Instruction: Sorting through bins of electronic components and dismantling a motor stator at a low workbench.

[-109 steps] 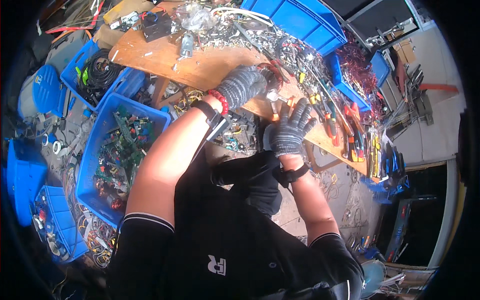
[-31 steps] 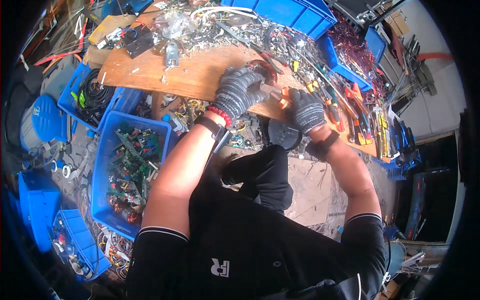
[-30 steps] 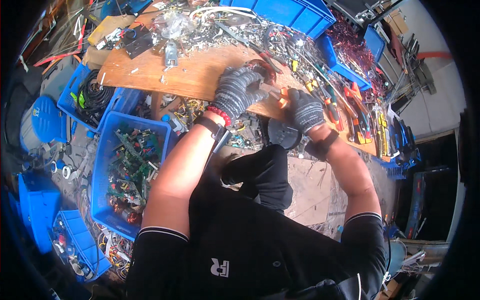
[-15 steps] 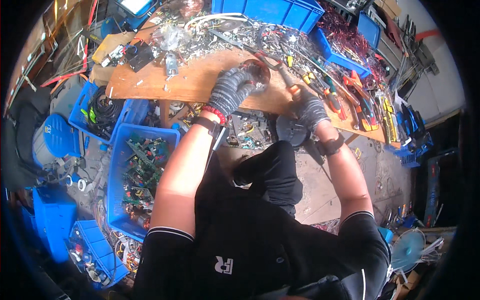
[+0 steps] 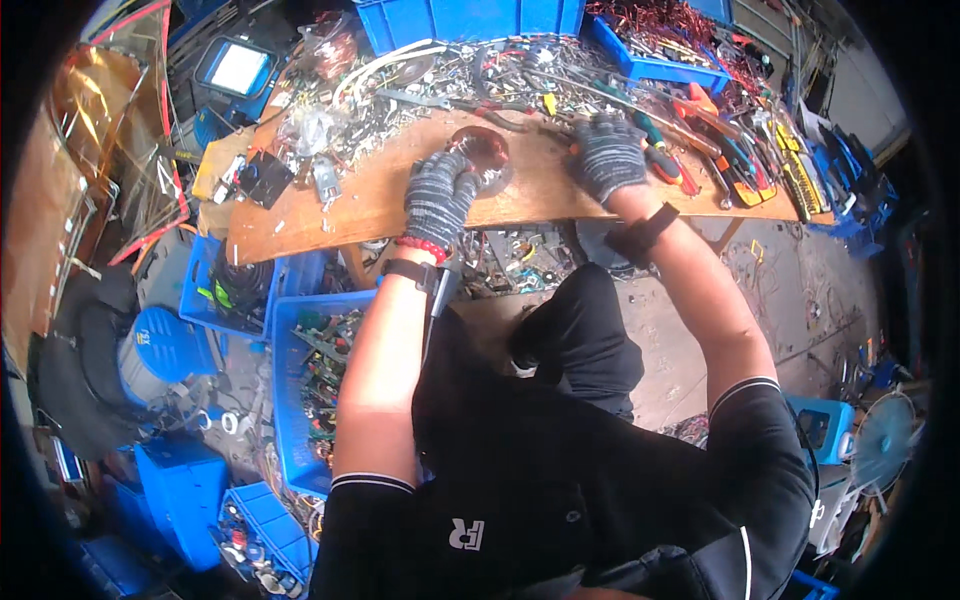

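My grey-gloved left hand clamps a round copper-wound coil on the wooden counter | right hand flat, fingers apart | risk: coil may slip, grip is partial.

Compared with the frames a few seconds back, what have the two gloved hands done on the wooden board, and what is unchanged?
The hands have parted. The left hand now rests on a round copper-coloured coil on the wooden board; the right hand has moved out to the right, lying among the scattered tools. Earlier both were close together over one small piece. Unchanged: grey gloves on, and the blue bin by the left arm.
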`<state>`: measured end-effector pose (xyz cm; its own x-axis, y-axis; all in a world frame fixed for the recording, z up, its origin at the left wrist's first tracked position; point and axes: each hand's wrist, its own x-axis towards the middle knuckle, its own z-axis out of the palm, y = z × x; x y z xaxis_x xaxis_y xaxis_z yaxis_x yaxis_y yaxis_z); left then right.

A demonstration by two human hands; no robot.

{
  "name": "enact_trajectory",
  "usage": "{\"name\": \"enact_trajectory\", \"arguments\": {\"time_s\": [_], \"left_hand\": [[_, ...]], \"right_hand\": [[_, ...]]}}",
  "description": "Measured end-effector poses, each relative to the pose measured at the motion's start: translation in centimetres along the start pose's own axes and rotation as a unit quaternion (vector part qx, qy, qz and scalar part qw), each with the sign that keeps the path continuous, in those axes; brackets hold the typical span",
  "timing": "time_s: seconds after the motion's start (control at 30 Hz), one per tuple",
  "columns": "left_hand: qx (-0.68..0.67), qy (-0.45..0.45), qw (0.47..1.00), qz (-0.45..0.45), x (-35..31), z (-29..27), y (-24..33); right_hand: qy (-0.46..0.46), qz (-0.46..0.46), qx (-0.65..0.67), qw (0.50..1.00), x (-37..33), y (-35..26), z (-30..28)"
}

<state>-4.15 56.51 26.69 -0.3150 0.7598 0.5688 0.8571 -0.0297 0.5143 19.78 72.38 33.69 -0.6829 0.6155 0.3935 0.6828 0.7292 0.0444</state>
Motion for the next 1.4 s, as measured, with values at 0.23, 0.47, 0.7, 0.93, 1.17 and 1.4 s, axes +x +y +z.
{"name": "enact_trajectory", "arguments": {"time_s": [0.23,0.47,0.7,0.93,1.17,1.4], "left_hand": [[0.171,-0.086,0.979,0.070,1.8,-1.5,1.0],[0.156,-0.031,0.986,0.039,1.4,-0.2,-0.2],[-0.253,0.068,0.957,-0.127,-0.5,0.2,-2.5],[-0.310,0.116,0.943,-0.016,-1.0,-0.1,-1.1],[-0.074,0.048,0.995,0.037,-0.6,-0.6,-1.0],[-0.069,0.024,0.997,0.009,-0.5,-0.6,-1.3]], "right_hand": [[-0.136,-0.062,0.303,0.941,0.4,-9.3,-0.1],[-0.103,0.020,0.318,0.942,-0.5,-10.9,2.0],[-0.004,-0.002,0.398,0.917,-1.9,-10.2,4.9],[-0.044,0.040,0.472,0.880,-2.0,-9.8,5.8],[-0.151,0.015,0.234,0.960,0.0,-10.9,1.4],[-0.059,-0.007,0.325,0.944,-0.6,-11.0,2.1]]}}
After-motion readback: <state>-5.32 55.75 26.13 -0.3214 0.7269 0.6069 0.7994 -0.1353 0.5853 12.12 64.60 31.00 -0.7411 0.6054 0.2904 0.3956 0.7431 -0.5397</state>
